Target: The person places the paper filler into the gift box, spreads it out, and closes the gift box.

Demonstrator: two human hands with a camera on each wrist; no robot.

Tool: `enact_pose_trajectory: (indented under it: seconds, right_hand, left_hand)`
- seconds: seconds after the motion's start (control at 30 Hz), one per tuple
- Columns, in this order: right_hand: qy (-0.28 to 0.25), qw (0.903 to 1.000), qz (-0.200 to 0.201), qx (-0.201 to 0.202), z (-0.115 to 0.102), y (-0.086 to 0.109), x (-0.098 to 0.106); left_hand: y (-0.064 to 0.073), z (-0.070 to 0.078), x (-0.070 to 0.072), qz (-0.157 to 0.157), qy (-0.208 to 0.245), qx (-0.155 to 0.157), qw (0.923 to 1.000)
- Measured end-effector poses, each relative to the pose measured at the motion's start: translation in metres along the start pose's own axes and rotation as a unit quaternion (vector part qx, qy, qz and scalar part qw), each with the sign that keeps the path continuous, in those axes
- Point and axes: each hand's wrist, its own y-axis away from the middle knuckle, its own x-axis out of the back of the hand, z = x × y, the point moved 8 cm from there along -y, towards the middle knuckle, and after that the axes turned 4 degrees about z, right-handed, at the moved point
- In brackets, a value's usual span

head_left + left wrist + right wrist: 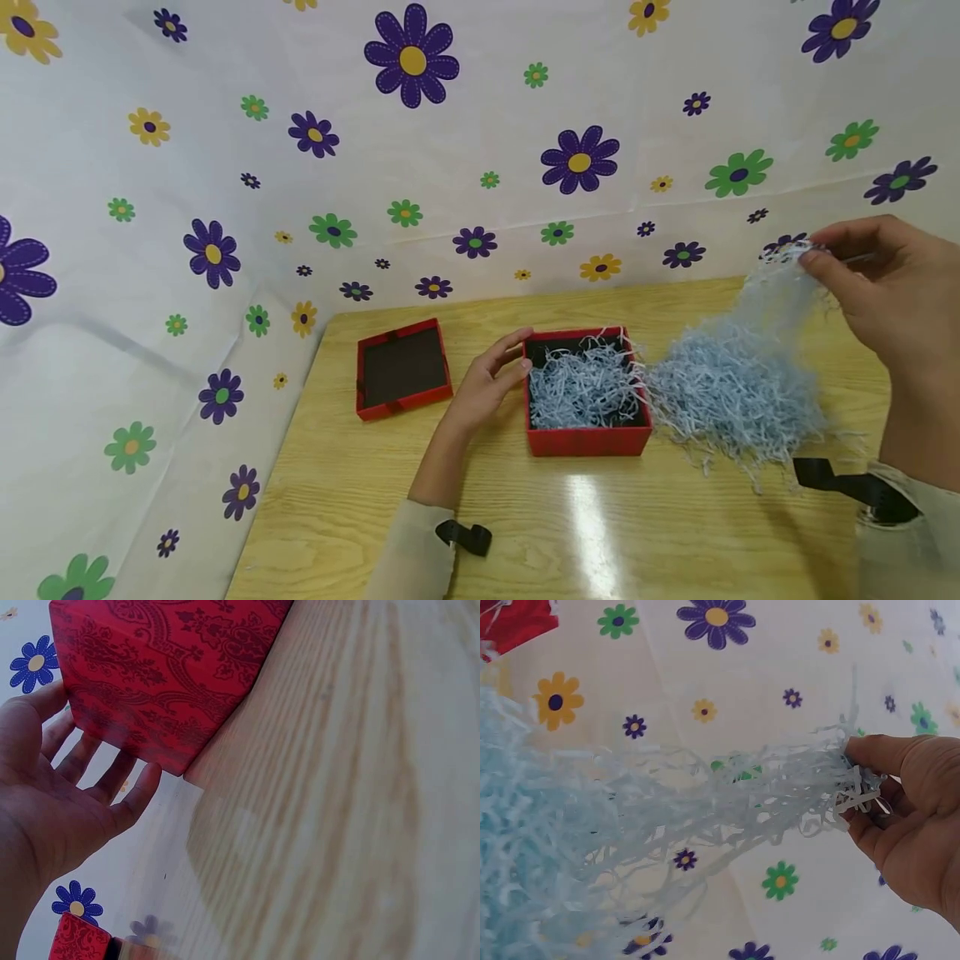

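Observation:
A red patterned box stands on the table with pale blue shredded paper inside. My left hand rests against the box's left wall, thumb at the rim; in the left wrist view its fingers lie fairly straight along the red side. To the right of the box is a loose pile of the same shredded paper. Raised above that pile, my right hand pinches a tuft of shredded paper between thumb and fingers, and long strands trail from it down to the pile.
The red box lid lies left of the box, its dark inside facing up. Behind the wooden table hangs a white flowered cloth, which also runs down the left side. Stray strands lie around the pile.

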Motion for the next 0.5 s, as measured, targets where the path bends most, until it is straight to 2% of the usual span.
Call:
enact_pose_trajectory:
  seconds: [0.3,0.5]
  right_hand:
    - [-0.056,0.9964,0.027,0.058,-0.047,-0.02,0.008]
    - [-0.111,0.9896,0.028,0.087,-0.071,-0.031,0.01]
  left_hand:
    - [-0.001,-0.002,0.002,0.003,-0.002,-0.003,1.0]
    - [-0.001,-0.001,0.002,0.001,-0.004,-0.004,1.0]
